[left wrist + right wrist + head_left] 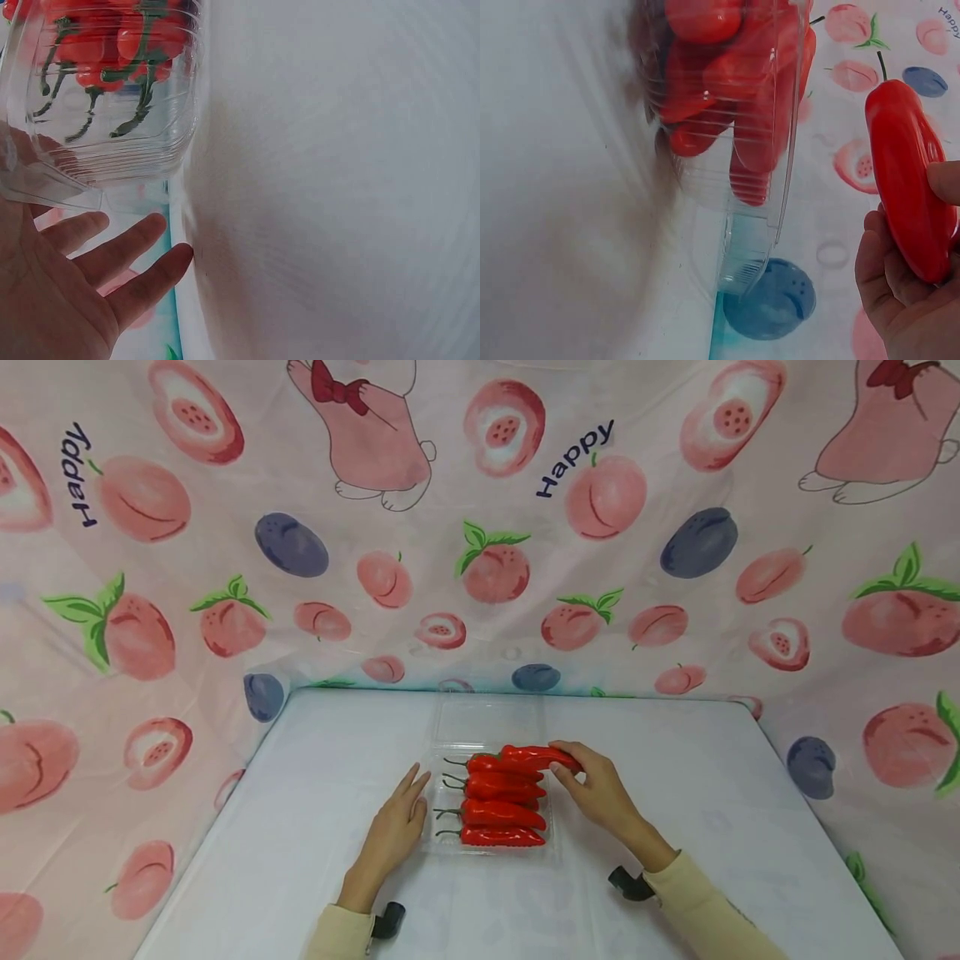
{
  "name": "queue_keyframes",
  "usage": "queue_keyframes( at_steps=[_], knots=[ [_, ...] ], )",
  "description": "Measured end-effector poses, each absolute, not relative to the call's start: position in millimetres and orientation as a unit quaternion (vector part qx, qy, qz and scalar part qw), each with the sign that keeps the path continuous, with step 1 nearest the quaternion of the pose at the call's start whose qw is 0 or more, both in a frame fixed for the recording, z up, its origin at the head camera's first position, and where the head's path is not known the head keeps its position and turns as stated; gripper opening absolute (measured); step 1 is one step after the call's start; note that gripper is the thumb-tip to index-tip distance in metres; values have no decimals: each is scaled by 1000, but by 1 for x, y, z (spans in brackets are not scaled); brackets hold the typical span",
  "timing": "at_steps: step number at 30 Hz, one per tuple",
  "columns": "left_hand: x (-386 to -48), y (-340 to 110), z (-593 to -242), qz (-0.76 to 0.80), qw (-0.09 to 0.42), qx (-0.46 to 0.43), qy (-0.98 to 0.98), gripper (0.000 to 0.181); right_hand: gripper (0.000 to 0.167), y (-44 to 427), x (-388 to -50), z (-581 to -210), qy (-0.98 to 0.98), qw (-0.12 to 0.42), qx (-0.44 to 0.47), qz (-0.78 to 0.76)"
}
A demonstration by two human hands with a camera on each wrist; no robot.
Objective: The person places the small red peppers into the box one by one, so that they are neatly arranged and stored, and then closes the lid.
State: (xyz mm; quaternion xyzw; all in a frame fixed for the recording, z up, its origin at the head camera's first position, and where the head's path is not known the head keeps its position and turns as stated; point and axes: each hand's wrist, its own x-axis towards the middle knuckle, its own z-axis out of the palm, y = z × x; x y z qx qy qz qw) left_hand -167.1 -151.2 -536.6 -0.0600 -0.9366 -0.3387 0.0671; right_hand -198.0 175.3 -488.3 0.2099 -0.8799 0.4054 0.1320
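Observation:
Several red chili peppers [501,814] lie side by side in a clear plastic box [551,852], green stems pointing left. My right hand [600,785] pinches another red chili pepper [904,172] between thumb and fingers, above the far end of the row. In the right wrist view that pepper stands clear of the box wall, stem up. At the box's left side is my left hand [393,827], fingers extended. The left wrist view shows its fingers [127,251] spread by the box's corner, part of the hand behind the clear plastic; whether it presses there I cannot tell.
The box's clear lid [489,720] lies folded back toward the far edge of the white table [637,727]. A fruit-patterned cloth [420,485] hangs behind and at both sides. A dark device sits on each wrist by the sleeve cuffs.

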Motion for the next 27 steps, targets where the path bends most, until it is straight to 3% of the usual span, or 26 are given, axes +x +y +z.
queue_keyframes(
  at_steps=[27],
  knots=[
    [-167, -152, -538, -334, 73, -68, -937, 45, 38, 152, -183, -506, -863, 88, 244, 434]
  ],
)
